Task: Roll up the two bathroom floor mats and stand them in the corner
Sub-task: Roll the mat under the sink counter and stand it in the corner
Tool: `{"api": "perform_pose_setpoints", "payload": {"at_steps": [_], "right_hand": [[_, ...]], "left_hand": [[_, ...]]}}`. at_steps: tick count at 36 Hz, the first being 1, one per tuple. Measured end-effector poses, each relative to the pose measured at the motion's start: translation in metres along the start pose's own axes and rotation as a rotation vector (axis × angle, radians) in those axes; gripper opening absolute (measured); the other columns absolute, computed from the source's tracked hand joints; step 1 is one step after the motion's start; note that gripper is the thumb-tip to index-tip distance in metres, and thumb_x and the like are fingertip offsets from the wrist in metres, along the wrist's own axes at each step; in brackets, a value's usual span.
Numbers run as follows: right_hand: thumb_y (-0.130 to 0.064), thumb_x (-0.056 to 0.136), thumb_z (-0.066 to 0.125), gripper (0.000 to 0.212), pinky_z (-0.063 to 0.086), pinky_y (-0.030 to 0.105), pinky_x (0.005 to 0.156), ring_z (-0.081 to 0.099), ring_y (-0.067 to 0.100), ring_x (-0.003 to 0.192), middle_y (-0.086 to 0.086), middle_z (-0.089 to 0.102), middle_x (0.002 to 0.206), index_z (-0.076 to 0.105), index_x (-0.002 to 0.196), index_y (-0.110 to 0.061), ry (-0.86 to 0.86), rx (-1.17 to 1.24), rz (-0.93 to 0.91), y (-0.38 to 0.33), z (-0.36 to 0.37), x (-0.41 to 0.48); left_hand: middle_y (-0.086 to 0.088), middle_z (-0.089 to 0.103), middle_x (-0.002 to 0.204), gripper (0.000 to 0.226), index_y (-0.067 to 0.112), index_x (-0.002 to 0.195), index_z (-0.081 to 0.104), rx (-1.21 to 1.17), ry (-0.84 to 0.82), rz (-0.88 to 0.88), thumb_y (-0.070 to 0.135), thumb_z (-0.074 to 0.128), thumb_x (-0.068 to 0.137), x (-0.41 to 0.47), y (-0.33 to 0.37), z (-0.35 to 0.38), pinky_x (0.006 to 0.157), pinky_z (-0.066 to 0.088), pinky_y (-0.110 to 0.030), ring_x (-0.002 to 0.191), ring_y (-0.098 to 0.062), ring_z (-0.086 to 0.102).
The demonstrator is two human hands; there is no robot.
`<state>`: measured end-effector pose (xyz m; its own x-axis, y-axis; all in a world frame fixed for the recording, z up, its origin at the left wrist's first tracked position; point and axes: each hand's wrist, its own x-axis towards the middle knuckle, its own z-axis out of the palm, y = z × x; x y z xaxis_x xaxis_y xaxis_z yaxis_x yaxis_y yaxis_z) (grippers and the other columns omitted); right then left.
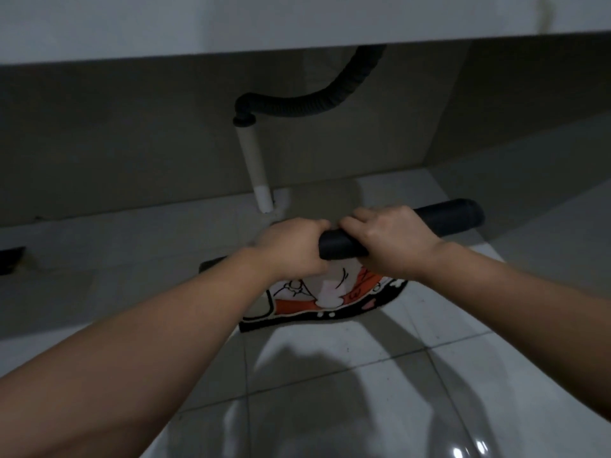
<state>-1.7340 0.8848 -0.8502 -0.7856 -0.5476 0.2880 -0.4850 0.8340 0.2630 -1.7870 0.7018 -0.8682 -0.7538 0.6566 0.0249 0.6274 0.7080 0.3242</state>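
A dark rolled mat (446, 218) lies crosswise above the floor, its black backing outward. My left hand (291, 247) grips the roll near its left part and my right hand (390, 239) is closed on it just beside, knuckles up. The roll's right end sticks out past my right hand. Below the hands, a cartoon-printed part of a mat (317, 302) in orange, white and black lies flat on the tiles; I cannot tell whether it is the same mat's unrolled part or a separate one.
A white drain pipe (256, 173) with a black corrugated hose (307, 100) comes down under the white vanity (231, 21) ahead. The grey wall meets the floor in a corner at the right (429, 173). Glossy white floor tiles (347, 375) stretch toward me.
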Motion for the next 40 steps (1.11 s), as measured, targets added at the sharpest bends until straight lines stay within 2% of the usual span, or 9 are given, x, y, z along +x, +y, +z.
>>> {"api": "perform_pose_setpoints", "payload": {"at_steps": [5,11,14,17,22,28,33,36,40], "right_hand": [[-0.048,0.058,0.074,0.058,0.042,0.027,0.059,0.062,0.018,0.081,-0.005,0.065,0.094,0.053,0.11,-0.031,-0.488,0.434,0.326,0.007,-0.003,0.016],[-0.032,0.059,0.081,0.042,0.049,0.026,0.06,0.063,0.012,0.071,-0.004,0.067,0.082,0.06,0.094,-0.027,-0.634,0.766,0.416,0.013,-0.009,0.018],[-0.032,0.061,0.076,0.037,0.04,0.024,0.051,0.062,0.015,0.065,-0.002,0.064,0.074,0.062,0.093,-0.024,-0.579,0.583,0.374,0.009,-0.007,0.015],[-0.037,0.067,0.066,0.037,0.033,0.027,0.053,0.064,0.025,0.071,0.002,0.065,0.079,0.057,0.1,-0.024,-0.305,0.149,0.177,0.005,-0.001,0.005],[-0.025,0.063,0.073,0.029,0.034,0.029,0.046,0.058,0.029,0.056,0.008,0.062,0.072,0.058,0.085,-0.012,0.029,-0.061,-0.044,0.001,-0.001,-0.005],[-0.045,0.069,0.066,0.04,0.036,0.029,0.056,0.061,0.024,0.077,-0.001,0.063,0.089,0.052,0.1,-0.026,-0.242,0.121,0.155,0.001,0.003,0.004],[-0.046,0.056,0.077,0.049,0.052,0.033,0.065,0.063,0.018,0.077,-0.003,0.068,0.087,0.059,0.098,-0.027,-0.555,0.576,0.373,0.009,0.0,0.013],[-0.04,0.058,0.073,0.038,0.047,0.029,0.053,0.063,0.018,0.069,-0.004,0.066,0.077,0.06,0.092,-0.027,-0.505,0.502,0.382,0.007,0.0,0.013],[-0.039,0.069,0.064,0.028,0.032,0.028,0.051,0.062,0.026,0.07,-0.001,0.063,0.078,0.054,0.092,-0.026,-0.215,0.097,0.187,0.003,0.007,0.003]], "left_hand": [[-0.003,0.062,0.076,0.029,0.017,0.094,0.053,0.381,0.336,0.181,0.019,0.064,0.068,-0.008,0.008,0.01,0.048,0.024,-0.028,0.063,-0.027,0.058],[-0.007,0.062,0.075,0.035,0.013,0.095,0.059,0.402,0.423,0.253,0.018,0.07,0.062,-0.009,0.019,0.014,0.05,0.027,-0.03,0.061,-0.03,0.058],[-0.004,0.061,0.091,0.049,0.019,0.108,0.05,0.354,0.294,0.251,0.029,0.068,0.064,-0.005,0.014,0.014,0.052,0.03,-0.031,0.076,-0.028,0.058],[-0.001,0.06,0.105,0.066,0.026,0.118,0.042,0.147,0.138,0.172,0.046,0.066,0.06,0.0,0.005,0.009,0.064,0.045,-0.032,0.089,-0.023,0.058],[0.011,0.055,0.071,0.036,0.034,0.075,0.045,-0.126,-0.126,-0.029,0.052,0.066,0.052,0.001,-0.002,0.001,0.05,0.038,-0.025,0.064,-0.01,0.055],[0.006,0.055,0.068,0.024,0.025,0.079,0.044,0.231,0.183,0.083,0.033,0.063,0.068,-0.007,0.005,0.006,0.044,0.019,-0.027,0.061,-0.021,0.055],[-0.004,0.062,0.079,0.032,0.017,0.088,0.053,0.449,0.366,0.192,0.023,0.07,0.062,-0.01,0.014,0.01,0.053,0.028,-0.03,0.067,-0.029,0.058],[-0.004,0.062,0.084,0.035,0.017,0.093,0.051,0.41,0.327,0.199,0.025,0.068,0.063,-0.009,0.012,0.01,0.054,0.029,-0.03,0.072,-0.028,0.058],[0.002,0.061,0.093,0.052,0.028,0.103,0.048,0.148,0.093,0.087,0.05,0.063,0.058,-0.002,0.003,0.0,0.057,0.041,-0.03,0.08,-0.023,0.06]]}}
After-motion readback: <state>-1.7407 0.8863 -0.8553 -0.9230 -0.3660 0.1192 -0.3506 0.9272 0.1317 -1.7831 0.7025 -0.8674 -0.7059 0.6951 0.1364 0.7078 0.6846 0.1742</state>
